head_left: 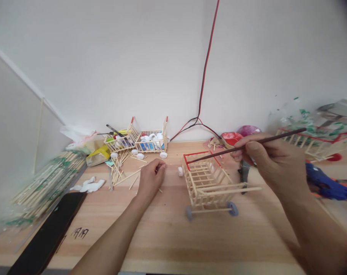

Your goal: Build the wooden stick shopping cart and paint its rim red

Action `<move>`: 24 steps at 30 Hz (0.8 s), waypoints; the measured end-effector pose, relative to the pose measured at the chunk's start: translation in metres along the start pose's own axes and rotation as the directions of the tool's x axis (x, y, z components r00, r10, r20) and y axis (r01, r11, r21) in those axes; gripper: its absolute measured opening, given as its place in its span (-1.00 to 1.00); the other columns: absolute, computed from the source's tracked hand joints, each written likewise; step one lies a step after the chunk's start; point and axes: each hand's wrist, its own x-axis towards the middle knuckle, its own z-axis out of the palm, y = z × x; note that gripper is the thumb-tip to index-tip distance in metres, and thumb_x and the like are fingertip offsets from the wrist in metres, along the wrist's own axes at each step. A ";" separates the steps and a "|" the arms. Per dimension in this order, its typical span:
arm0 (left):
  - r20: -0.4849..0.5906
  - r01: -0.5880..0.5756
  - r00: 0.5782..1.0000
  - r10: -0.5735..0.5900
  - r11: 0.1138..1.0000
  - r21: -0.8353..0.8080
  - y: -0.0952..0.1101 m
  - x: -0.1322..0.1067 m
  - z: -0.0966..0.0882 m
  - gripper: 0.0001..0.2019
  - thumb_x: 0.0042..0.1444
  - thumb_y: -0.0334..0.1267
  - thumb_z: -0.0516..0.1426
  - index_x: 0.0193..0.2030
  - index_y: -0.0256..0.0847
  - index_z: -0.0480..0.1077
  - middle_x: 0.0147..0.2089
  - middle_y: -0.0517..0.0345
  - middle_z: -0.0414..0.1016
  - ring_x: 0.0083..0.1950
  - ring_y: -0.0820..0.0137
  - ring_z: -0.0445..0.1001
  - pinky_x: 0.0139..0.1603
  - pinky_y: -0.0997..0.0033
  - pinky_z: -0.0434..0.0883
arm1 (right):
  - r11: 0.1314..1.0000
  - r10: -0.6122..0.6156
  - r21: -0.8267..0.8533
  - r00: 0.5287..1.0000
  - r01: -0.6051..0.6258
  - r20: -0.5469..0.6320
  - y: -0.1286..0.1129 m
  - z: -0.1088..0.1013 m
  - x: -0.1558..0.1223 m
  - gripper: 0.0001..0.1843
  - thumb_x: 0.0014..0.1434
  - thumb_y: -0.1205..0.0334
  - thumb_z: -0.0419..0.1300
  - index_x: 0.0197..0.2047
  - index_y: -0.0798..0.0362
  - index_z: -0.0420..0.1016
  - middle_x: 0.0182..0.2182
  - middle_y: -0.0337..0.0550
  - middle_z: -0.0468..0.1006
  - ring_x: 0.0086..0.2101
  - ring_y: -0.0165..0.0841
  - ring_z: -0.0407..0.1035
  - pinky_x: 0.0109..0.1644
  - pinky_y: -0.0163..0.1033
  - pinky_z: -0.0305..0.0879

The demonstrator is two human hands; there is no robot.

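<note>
A thin brown chopstick (219, 151) is gripped in my right hand (272, 162). Its narrow end meets the top rim of a small cart (203, 177) built from wooden sticks. Red coats the far part of that rim, while the near bars are bare wood. The cart has a white wheel on its far side and grey wheels (233, 209) at the near end. My left hand (152, 173) lies on the table left of the cart, its fingers curled in and nothing visible in them. A dish of red paint (231, 138) stands behind my right hand.
Two smaller stick carts (152, 141) filled with small items stand against the wall. Loose sticks (119, 168) lie before them. Bagged sticks (53, 179) and a black slab (53, 229) are at left. On the right are a blue tool (325, 181) and another red-rimmed cart (319, 143).
</note>
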 end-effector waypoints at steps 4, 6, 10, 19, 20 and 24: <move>0.001 0.000 1.000 0.000 1.000 -0.009 0.001 0.000 0.000 -0.83 0.15 -0.23 0.06 -0.34 -0.20 0.45 -0.45 0.26 0.46 -0.41 0.44 0.37 -0.34 0.47 0.23 | 0.999 -0.029 0.016 0.999 0.029 0.029 0.001 0.000 0.000 -0.80 0.28 0.15 0.14 -0.18 -0.03 0.60 -0.48 -0.24 0.54 -0.50 -0.47 0.37 -0.49 -0.36 0.22; 0.000 0.003 1.000 -0.003 1.000 -0.009 0.000 0.000 0.000 -0.84 0.15 -0.24 0.07 -0.35 -0.20 0.45 -0.46 0.26 0.45 -0.41 0.45 0.37 -0.34 0.48 0.22 | 0.999 -0.037 -0.002 0.998 0.038 0.047 0.000 -0.001 0.000 -0.80 0.28 0.15 0.14 -0.19 -0.03 0.60 -0.49 -0.24 0.54 -0.50 -0.48 0.36 -0.49 -0.37 0.22; 0.001 0.015 1.000 -0.015 1.000 -0.020 -0.001 0.001 0.000 -0.84 0.15 -0.24 0.07 -0.35 -0.20 0.44 -0.45 0.27 0.45 -0.41 0.45 0.36 -0.34 0.48 0.22 | 1.000 -0.005 0.031 0.999 0.004 0.050 -0.004 -0.005 -0.001 -0.79 0.28 0.12 0.15 -0.25 0.00 0.58 -0.50 -0.23 0.53 -0.49 -0.47 0.40 -0.47 -0.37 0.28; -0.002 0.009 1.000 -0.009 1.000 -0.022 -0.002 0.001 -0.001 -0.84 0.15 -0.24 0.07 -0.34 -0.20 0.45 -0.46 0.26 0.44 -0.42 0.45 0.36 -0.35 0.48 0.22 | 0.995 0.078 0.058 0.997 -0.077 -0.026 -0.006 -0.006 0.002 -0.72 0.25 0.03 0.17 -0.31 0.05 0.56 -0.52 -0.21 0.52 -0.54 -0.47 0.35 -0.53 -0.36 0.22; -0.003 0.009 1.000 -0.009 1.000 -0.021 -0.002 0.001 0.000 -0.84 0.15 -0.24 0.07 -0.34 -0.20 0.45 -0.46 0.26 0.45 -0.42 0.45 0.36 -0.35 0.48 0.22 | 0.994 0.098 0.055 0.995 -0.096 -0.025 -0.005 -0.006 0.002 -0.70 0.24 0.01 0.17 -0.30 0.06 0.57 -0.51 -0.19 0.53 -0.53 -0.46 0.36 -0.53 -0.35 0.23; -0.007 0.018 1.000 -0.018 1.000 -0.009 -0.003 0.002 0.000 -0.84 0.15 -0.23 0.07 -0.34 -0.19 0.46 -0.45 0.27 0.46 -0.41 0.45 0.36 -0.34 0.47 0.22 | 0.992 0.118 0.034 0.993 -0.118 -0.007 -0.003 -0.007 0.001 -0.68 0.22 -0.02 0.19 -0.35 0.07 0.56 -0.53 -0.18 0.53 -0.55 -0.44 0.35 -0.55 -0.33 0.23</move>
